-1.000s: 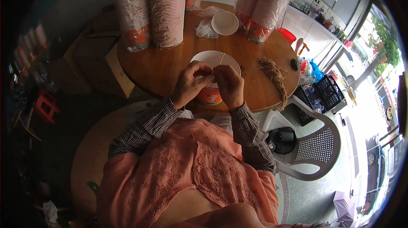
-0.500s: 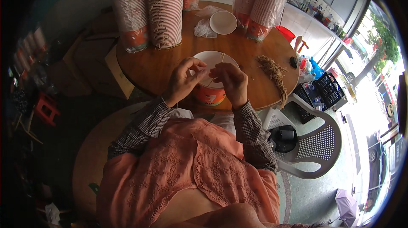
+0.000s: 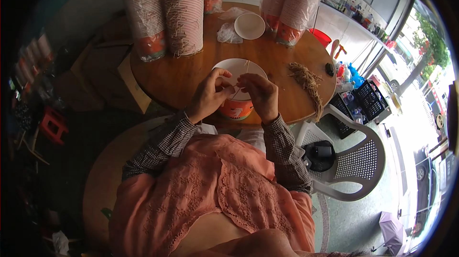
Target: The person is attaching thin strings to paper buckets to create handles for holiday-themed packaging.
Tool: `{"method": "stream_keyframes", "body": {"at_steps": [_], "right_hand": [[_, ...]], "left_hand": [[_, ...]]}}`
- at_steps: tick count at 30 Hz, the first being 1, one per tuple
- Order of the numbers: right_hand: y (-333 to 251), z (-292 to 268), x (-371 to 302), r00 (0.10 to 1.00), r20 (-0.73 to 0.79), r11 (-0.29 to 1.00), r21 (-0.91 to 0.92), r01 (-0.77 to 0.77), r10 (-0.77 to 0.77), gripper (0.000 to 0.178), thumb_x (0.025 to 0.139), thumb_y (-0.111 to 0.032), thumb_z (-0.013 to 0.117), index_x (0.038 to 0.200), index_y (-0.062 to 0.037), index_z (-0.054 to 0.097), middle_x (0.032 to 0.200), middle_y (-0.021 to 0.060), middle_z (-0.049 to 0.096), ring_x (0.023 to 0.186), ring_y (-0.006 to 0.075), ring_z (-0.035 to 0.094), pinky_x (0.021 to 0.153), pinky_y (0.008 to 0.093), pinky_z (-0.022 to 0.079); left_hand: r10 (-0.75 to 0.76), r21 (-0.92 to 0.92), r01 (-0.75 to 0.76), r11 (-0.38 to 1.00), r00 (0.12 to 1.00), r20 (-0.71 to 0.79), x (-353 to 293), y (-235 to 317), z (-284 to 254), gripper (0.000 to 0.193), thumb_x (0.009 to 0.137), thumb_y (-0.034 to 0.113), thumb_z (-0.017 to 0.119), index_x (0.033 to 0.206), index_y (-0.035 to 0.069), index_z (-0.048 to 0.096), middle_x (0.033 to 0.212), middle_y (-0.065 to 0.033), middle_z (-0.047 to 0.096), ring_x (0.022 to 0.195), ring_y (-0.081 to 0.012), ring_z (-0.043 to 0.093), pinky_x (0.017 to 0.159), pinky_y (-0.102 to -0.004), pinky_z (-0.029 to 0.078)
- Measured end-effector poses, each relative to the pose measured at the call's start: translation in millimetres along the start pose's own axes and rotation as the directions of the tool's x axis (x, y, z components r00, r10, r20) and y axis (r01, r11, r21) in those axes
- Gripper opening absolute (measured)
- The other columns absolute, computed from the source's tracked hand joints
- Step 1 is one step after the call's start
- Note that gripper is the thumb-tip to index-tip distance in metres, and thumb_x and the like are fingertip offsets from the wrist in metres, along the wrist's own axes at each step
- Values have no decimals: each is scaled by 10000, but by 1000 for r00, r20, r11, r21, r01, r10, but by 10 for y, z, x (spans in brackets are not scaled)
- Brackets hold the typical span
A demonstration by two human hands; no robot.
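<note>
Pinching thin strand [image 3: 237,92] with fingertips of left hand [image 3: 209,95] and right hand [image 3: 262,95]; cannot tell exact contact points. Held above orange bowl [image 3: 237,109], at near edge of worktop [image 3: 177,82]. Probably twisting or knotting. Next, judged to need steady pinch, even tension.

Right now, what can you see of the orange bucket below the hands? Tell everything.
The bucket is round, open-topped and white inside; its outside is orange-red with a white pattern, apparently coated paper. It stands upright on the wooden table, near the edge closest to the person. A thin straw-coloured strand crosses its far rim. The left grip and right grip partly hide it; whether they touch it is unclear.
</note>
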State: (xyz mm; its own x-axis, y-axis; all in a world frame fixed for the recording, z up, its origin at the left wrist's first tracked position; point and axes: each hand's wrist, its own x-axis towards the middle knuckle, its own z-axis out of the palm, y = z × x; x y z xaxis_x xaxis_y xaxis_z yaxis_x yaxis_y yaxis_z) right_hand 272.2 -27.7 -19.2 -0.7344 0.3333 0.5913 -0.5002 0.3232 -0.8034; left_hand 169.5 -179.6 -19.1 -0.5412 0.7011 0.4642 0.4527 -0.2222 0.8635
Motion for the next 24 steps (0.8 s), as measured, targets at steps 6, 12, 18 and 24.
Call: {"method": "stream_keyframes", "body": {"at_steps": [6, 12, 18, 24], "right_hand": [[33, -20, 6, 1000, 13, 1000, 27, -1, 1, 158, 929, 13, 524, 1049, 31, 626, 984, 84, 684, 868, 134, 666, 726, 245, 533], [78, -41, 21, 1000, -8, 999, -44, 5, -6, 170, 942, 4, 499, 1061, 15, 619, 977, 70, 685, 858, 123, 666, 704, 239, 527], [-2, -28, 42, 988, -103, 946, -315, 75, -112, 119, 938, -16, 486, 986, 0, 594, 886, 75, 677, 714, 125, 664, 599, 237, 507], [53, 8, 88, 977, -121, 893, -438, 108, -177, 90, 937, -48, 485, 913, -8, 562, 803, 86, 655, 583, 125, 611, 534, 247, 484]], "left_hand": [[-16, 61, 11, 998, 998, 69, -70, 71, -26, 157, 915, 118, 616, 1001, -12, 595, 811, -20, 627, 672, -55, 545, 601, -212, 451], [18, 111, -22, 994, 999, 36, -74, 40, 24, 146, 916, 116, 603, 979, -16, 606, 814, -45, 639, 684, -70, 566, 608, -216, 457], [20, 183, -24, 983, 1000, 25, -119, 75, 69, 122, 886, 87, 614, 919, -31, 616, 800, -110, 674, 726, -138, 655, 656, -271, 514], [232, 229, -236, 944, 972, 44, -166, 8, 102, 76, 902, 74, 597, 893, -1, 610, 729, -52, 612, 669, -94, 577, 599, -243, 459]]}}
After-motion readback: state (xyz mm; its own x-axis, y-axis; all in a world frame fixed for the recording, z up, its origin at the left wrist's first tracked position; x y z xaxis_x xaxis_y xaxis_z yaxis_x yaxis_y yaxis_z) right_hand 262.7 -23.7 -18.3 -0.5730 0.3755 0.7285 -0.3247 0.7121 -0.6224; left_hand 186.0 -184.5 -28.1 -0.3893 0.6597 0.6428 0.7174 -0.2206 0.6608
